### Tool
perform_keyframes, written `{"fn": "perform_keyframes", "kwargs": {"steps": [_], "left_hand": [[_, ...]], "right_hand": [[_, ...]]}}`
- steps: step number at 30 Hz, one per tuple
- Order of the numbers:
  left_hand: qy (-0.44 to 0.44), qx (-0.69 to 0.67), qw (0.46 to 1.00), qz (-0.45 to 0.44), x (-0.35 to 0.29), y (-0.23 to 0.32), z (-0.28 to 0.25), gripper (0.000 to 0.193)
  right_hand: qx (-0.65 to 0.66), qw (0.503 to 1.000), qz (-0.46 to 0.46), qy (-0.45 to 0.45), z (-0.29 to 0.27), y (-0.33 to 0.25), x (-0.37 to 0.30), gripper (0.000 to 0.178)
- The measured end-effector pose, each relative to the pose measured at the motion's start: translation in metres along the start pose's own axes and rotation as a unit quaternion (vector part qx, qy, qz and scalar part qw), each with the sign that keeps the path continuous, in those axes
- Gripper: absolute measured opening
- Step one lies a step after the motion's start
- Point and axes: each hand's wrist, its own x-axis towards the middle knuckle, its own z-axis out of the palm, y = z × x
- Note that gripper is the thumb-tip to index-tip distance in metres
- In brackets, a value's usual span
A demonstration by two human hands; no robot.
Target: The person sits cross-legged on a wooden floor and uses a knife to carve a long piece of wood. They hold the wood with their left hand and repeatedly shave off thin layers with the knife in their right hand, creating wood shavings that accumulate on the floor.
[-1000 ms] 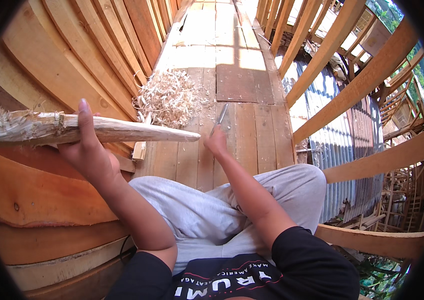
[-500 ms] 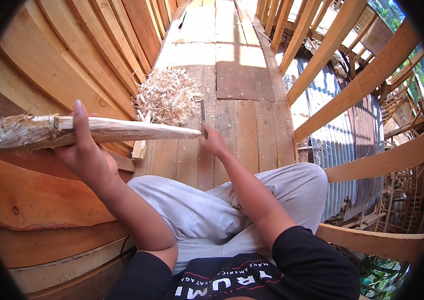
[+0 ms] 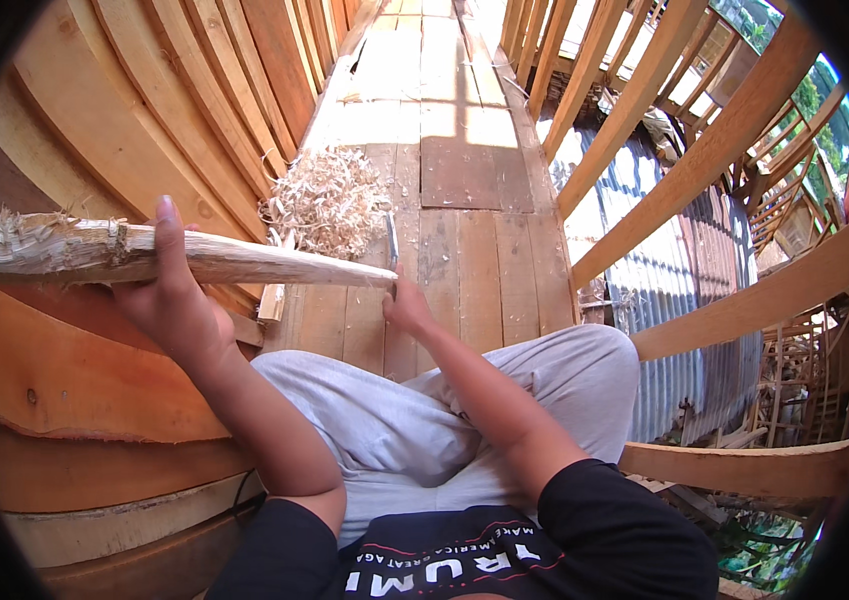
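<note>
A long pale wooden pole [image 3: 275, 264], peeled and tapering to a point at its right end, lies across the view in front of me. My left hand [image 3: 180, 305] grips it from below, the thumb over its top. Rough fibres and bark scraps stick up on the thicker part left of that hand. At the tip, my right hand [image 3: 408, 306] is closed round the handle of a knife [image 3: 392, 236]. Its narrow blade points away from me, close beside or against the pole's tip; whether they touch I cannot tell. The handle is hidden in my fingers.
A heap of curled wood shavings [image 3: 330, 203] lies on the plank floor [image 3: 475, 260] beyond the pole. Wooden boards [image 3: 95, 385] form a wall on my left. On the right runs a slatted railing [image 3: 690, 215], with corrugated metal sheets [image 3: 645, 310] below it.
My right hand and the knife have moved a little left and nearer me, and the blade now shows at the pole's tip. My left hand keeps its grip. The whole view has shifted slightly.
</note>
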Motion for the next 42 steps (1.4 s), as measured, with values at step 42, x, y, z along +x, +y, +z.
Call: {"fn": "perform_keyframes", "kwargs": {"steps": [42], "left_hand": [[-0.173,-0.219,0.959,-0.036,-0.028,-0.097,0.039,0.032]], "right_hand": [[0.107,0.984,0.140,-0.013,-0.064,-0.003,0.033,0.037]]}}
